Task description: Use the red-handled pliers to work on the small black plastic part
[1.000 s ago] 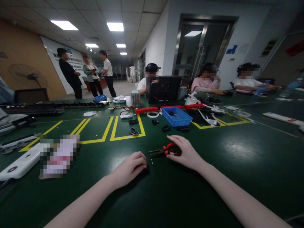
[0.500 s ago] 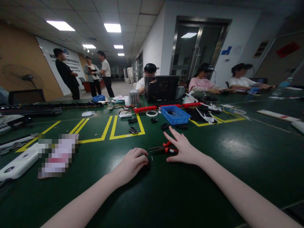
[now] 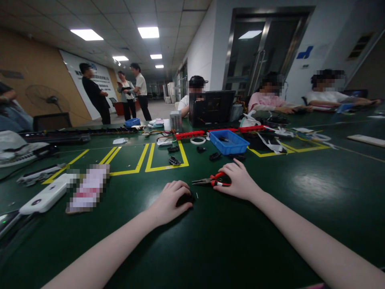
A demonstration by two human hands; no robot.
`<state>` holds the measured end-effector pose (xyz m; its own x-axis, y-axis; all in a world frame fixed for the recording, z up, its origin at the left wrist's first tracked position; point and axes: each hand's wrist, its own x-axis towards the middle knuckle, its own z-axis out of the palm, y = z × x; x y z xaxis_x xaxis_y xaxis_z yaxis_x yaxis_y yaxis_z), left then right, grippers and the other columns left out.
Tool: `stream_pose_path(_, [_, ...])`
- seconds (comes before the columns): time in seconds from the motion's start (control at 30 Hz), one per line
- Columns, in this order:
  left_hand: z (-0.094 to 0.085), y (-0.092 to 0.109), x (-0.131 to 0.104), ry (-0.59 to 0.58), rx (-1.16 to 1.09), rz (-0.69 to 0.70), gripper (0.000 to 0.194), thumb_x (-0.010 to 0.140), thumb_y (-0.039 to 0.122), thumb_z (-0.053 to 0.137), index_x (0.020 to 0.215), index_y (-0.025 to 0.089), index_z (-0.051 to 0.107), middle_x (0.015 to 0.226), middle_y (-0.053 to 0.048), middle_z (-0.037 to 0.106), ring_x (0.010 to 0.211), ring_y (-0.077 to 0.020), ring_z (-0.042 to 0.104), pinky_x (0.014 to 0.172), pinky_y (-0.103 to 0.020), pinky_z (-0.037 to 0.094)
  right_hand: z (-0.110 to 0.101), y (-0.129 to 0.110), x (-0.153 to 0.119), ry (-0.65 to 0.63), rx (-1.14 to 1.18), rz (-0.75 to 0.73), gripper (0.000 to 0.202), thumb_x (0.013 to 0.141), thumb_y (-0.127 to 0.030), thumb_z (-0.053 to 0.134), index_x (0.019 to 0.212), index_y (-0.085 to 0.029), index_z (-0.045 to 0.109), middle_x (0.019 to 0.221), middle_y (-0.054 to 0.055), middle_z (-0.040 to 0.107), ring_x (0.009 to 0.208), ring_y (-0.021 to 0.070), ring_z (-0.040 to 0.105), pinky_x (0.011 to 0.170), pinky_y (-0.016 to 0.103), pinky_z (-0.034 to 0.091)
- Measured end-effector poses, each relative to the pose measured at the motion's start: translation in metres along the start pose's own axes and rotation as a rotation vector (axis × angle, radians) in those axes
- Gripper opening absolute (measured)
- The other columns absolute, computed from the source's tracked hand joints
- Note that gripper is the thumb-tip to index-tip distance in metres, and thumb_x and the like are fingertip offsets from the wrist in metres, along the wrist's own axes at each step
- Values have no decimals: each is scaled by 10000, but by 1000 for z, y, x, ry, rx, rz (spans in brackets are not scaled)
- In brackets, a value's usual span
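My right hand [image 3: 240,180] is closed around the red handles of the long-nose pliers [image 3: 212,181], whose metal jaws point left. Under the curled fingers of my left hand [image 3: 173,200] is a small black part [image 3: 185,197], held against the green table [image 3: 210,249]; the hand hides much of it. A thin white pin-like piece [image 3: 197,195] lies just right of that part, below the plier jaws.
Beyond my hands are a blue bin [image 3: 230,145], several black parts, a white ring [image 3: 197,141] and red strips. At left lie a white device [image 3: 45,196] and a blurred pinkish object [image 3: 90,188]. Several people are farther back.
My right hand has gone from spread open over the pliers to gripping their handles. The fingers of my left hand have shifted, showing more of the black part. The camera view has turned slightly left.
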<state>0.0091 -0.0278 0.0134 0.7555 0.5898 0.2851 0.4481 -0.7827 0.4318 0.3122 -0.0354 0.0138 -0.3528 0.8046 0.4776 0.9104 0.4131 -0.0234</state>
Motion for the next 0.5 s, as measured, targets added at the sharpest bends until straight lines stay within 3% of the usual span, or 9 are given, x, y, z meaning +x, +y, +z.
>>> stream_pose_path(0.17, [6,-8,1,26,-3,-49,215,934,228,559,1149,216,562,1167,-60,596,1080,-232,551,937,-413,435,1,-5,4,128,-58,-32,445,720,-558,707,956,-187,636,994,99,664,1076,305,578,1100,535,306])
stream_pose_path(0.5, [8,-21,4,64,-155,-47,224,902,183,598,1125,193,606,1123,-71,625,1060,-227,559,937,-392,466,-3,-8,3,163,-3,-114,461,727,-546,703,982,-174,610,969,103,679,976,284,629,1089,524,324])
